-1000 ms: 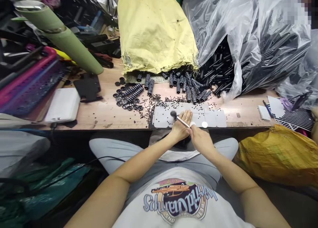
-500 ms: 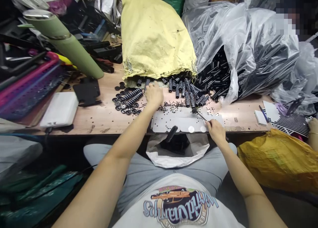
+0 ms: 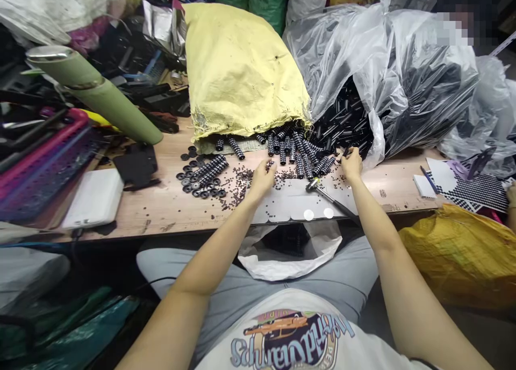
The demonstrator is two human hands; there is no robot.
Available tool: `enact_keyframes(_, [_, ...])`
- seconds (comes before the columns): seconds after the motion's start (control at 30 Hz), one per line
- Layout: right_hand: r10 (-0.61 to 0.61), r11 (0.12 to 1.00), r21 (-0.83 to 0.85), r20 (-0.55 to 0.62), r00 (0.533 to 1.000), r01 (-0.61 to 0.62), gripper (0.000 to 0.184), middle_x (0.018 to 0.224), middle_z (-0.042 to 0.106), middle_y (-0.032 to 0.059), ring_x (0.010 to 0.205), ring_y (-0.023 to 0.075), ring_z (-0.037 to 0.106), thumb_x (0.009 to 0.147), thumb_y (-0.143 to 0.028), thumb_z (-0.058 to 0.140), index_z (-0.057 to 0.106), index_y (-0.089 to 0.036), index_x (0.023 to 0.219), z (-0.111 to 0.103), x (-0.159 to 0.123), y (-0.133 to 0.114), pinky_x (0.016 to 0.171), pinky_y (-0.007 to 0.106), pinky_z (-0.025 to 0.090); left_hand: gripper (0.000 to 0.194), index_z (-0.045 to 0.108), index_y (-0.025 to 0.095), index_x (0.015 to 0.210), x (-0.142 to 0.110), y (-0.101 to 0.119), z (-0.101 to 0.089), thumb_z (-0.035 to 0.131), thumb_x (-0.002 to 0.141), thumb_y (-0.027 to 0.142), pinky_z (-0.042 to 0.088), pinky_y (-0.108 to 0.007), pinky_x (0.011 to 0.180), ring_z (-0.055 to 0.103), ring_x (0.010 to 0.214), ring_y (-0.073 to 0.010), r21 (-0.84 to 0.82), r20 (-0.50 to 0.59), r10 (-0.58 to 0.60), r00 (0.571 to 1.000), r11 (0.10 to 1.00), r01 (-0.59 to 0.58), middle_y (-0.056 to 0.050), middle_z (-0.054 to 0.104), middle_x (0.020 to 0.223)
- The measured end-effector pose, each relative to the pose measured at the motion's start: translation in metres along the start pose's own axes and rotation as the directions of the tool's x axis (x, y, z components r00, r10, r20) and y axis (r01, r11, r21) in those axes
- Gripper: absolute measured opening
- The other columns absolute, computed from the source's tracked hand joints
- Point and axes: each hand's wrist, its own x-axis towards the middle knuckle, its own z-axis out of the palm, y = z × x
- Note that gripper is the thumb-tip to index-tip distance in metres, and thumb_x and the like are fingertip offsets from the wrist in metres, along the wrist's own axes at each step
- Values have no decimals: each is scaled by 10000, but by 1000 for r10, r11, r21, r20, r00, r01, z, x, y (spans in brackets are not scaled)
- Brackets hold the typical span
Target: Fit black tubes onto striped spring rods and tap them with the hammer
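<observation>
Ribbed rollers point(image 3: 299, 166), black with silver bands, lie on the counter point(image 3: 161, 203) in front of the yellow sack point(image 3: 245, 69), and some poke out from under its edge. Far left of the sack sits a pink and blue basket point(image 3: 44, 174). Then, closer to the sack, come a white box point(image 3: 94, 198) and a leaning green flask point(image 3: 116, 101). Little black discs point(image 3: 186, 181) lie in front of the sack's left end, with more of the rollers among them. Tiny dark rings point(image 3: 236, 190) are spilled next to those. In front of the sack's right half, the left hand point(image 3: 264, 180) has its fingers curled around one small roller, mostly hidden. A hammer point(image 3: 332, 200) lies in front of the sack's right end. Right of the sack, the right hand point(image 3: 351, 166) is by some black tubes point(image 3: 344, 117). Its fingers are bent close together, but I cannot tell if they hold a tube. Behind it is a big clear plastic bag point(image 3: 431, 80).
</observation>
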Motion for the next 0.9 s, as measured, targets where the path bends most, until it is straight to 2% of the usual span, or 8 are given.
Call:
enact_keyframes(0.07, [-71, 967, 247, 26, 997, 63, 334, 957, 664, 75, 898, 188, 604, 820, -236, 582, 489, -165, 1134, -3, -23, 0, 802, 323, 454, 310, 573, 116, 1078, -13, 1, 11, 582, 871, 347, 359, -213, 433, 484, 452, -87, -55, 33, -80, 996, 995, 82, -36, 596, 771])
enact_keyframes(0.17, [-162, 772, 636, 201, 966, -3, 378, 833, 645, 15, 729, 131, 607, 748, -362, 674, 502, -182, 1033, -2, -69, -3, 651, 257, 483, 320, 592, 133, 865, -29, 10, 32, 717, 747, 403, 300, -183, 374, 440, 394, -54, -175, 122, -139, 983, 972, 159, -2, 593, 672])
enact_keyframes(0.3, [-329, 650, 748, 439, 836, -136, 491, 747, 637, -14, 589, 107, 572, 673, -530, 720, 520, -196, 971, 2, -122, -14, 530, 231, 467, 408, 577, 139, 764, -45, 25, 53, 812, 602, 430, 258, -168, 356, 413, 370, -47, -321, 260, -137, 956, 921, 219, 50, 510, 515])
enact_keyframes(0.4, [-509, 718, 672, 328, 796, 182, 761, 1123, 641, 108, 936, 219, 641, 596, -543, 784, 480, -204, 1206, -8, -138, -26, 760, 375, 543, 393, 552, 144, 701, -51, 28, 55, 831, 557, 380, 246, -166, 352, 380, 354, -37, -359, 283, -148, 948, 900, 248, 69, 467, 467])
enact_keyframes(0.5, [-724, 672, 459, 238, 648, 582, 1049, 1451, 406, 167, 1334, 325, 402, 519, -453, 858, 345, -216, 1401, -23, -137, -37, 1081, 522, 363, 374, 559, 142, 707, -56, 26, 48, 828, 552, 352, 252, -167, 350, 388, 353, -39, -321, 302, -148, 942, 914, 247, 65, 476, 468])
enact_keyframes(0.6, [-802, 597, 357, 233, 550, 719, 1061, 1467, 360, 179, 1397, 320, 308, 591, -371, 830, 252, -188, 1461, -30, -138, -43, 1150, 529, 275, 411, 586, 139, 796, -61, 25, 41, 789, 604, 441, 271, -174, 345, 413, 353, -47, -336, 298, -107, 949, 918, 209, 50, 519, 518])
enact_keyframes(0.77, [-781, 617, 402, 205, 590, 677, 1131, 1470, 286, 192, 1413, 315, 262, 631, -430, 812, 126, -185, 1498, -26, -151, -42, 1146, 518, 310, 525, 607, 149, 1026, -64, 22, 32, 625, 744, 592, 266, -186, 345, 408, 353, -55, -433, 319, -28, 947, 885, 172, 47, 522, 587])
enact_keyframes(0.9, [-738, 664, 441, 256, 624, 604, 1126, 1458, 277, 177, 1406, 316, 269, 622, -501, 807, 153, -209, 1491, -25, -164, -34, 1129, 511, 351, 512, 615, 161, 1183, -63, 8, 27, 473, 876, 545, 366, -229, 428, 470, 435, -100, -104, 214, 77, 974, 993, -55, 6, 550, 633])
